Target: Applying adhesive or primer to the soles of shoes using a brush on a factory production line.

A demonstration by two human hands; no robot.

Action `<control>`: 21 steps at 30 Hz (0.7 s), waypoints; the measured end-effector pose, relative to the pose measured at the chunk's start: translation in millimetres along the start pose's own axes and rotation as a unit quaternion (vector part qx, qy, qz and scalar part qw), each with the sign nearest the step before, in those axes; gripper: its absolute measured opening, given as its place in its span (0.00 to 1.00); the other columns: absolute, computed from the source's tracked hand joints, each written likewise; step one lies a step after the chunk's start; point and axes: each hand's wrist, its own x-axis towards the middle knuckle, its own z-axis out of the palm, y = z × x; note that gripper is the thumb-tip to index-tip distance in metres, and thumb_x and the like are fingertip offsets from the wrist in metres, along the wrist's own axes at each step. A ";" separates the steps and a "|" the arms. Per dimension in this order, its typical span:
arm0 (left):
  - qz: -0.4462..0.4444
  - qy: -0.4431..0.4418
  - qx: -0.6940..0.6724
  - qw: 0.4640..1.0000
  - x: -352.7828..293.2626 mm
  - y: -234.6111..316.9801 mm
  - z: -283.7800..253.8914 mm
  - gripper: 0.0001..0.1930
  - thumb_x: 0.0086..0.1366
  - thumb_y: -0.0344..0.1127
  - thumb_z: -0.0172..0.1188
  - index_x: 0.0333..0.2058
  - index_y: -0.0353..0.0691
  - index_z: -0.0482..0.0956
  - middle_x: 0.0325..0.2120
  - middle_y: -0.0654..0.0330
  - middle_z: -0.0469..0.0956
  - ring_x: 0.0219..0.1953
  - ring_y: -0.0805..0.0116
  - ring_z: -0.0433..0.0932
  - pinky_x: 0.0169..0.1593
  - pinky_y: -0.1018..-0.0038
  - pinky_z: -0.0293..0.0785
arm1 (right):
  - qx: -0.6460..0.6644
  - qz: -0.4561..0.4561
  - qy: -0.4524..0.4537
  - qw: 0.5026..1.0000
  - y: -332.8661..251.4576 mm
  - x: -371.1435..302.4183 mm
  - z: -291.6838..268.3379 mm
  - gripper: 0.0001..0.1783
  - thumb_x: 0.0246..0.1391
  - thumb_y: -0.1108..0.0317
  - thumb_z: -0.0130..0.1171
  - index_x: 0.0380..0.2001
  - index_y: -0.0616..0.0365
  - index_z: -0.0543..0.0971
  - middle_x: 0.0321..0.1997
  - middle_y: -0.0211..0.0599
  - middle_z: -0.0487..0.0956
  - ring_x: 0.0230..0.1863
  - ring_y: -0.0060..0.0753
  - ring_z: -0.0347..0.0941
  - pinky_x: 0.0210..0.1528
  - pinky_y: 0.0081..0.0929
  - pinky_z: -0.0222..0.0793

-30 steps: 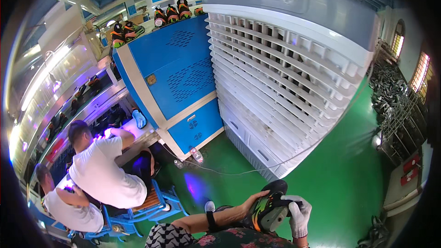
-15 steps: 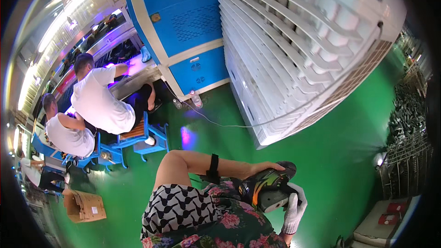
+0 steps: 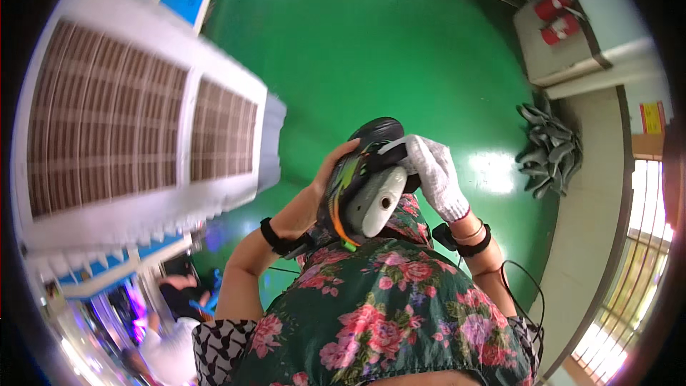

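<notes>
Held in front of my waist is a black shoe with green and orange markings. A grey shoe last fills it, and a round hole shows in the last's pale top face. My bare left hand grips the shoe's left side, its fingertips partly hidden behind it. On the other side my right hand, in a white knitted glove, is closed on the shoe's upper edge by the last. The dark rounded end of the shoe points away from me.
A large white air cooler with brown grilles stands at left. Grey shoe lasts lie piled on the green floor by the right wall. Red objects sit at far right. A seated person is at lower left.
My view has swung to the right, so the cooler now lies at left and the wall and pile of lasts appear. Both hands still hold the shoe, now nearer the picture's middle.
</notes>
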 end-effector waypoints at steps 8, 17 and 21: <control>-0.334 0.255 -0.346 0.839 204.4 -33.4 17.5 0.25 0.73 0.50 0.51 0.56 0.35 0.78 0.50 0.50 0.83 0.49 0.58 0.84 0.60 0.61 0.78 | 0.015 -0.091 -0.047 0.995 -16.1 96.4 -154.0 0.17 0.68 0.61 0.53 0.46 0.63 0.82 0.38 0.38 0.82 0.38 0.29 0.77 0.45 0.29 0.74; -0.195 0.340 -0.102 0.914 333.2 -57.1 -78.8 0.29 0.60 0.36 0.66 0.59 0.32 0.74 0.48 0.53 0.83 0.47 0.58 0.83 0.54 0.62 0.81 | 0.071 -0.143 -0.072 0.985 6.6 245.3 -251.6 0.60 0.45 0.52 0.79 0.75 0.54 0.55 0.66 0.48 0.73 0.70 0.44 0.65 0.72 0.43 0.59; -0.043 0.243 0.082 0.966 387.9 -82.1 -147.2 0.53 0.44 0.31 0.80 0.68 0.32 0.61 0.65 0.50 0.68 0.65 0.57 0.70 0.68 0.58 0.65 | -0.071 -0.105 -0.189 0.974 -15.4 338.1 -294.0 0.61 0.42 0.55 0.81 0.75 0.53 0.56 0.68 0.47 0.72 0.74 0.40 0.61 0.79 0.46 0.41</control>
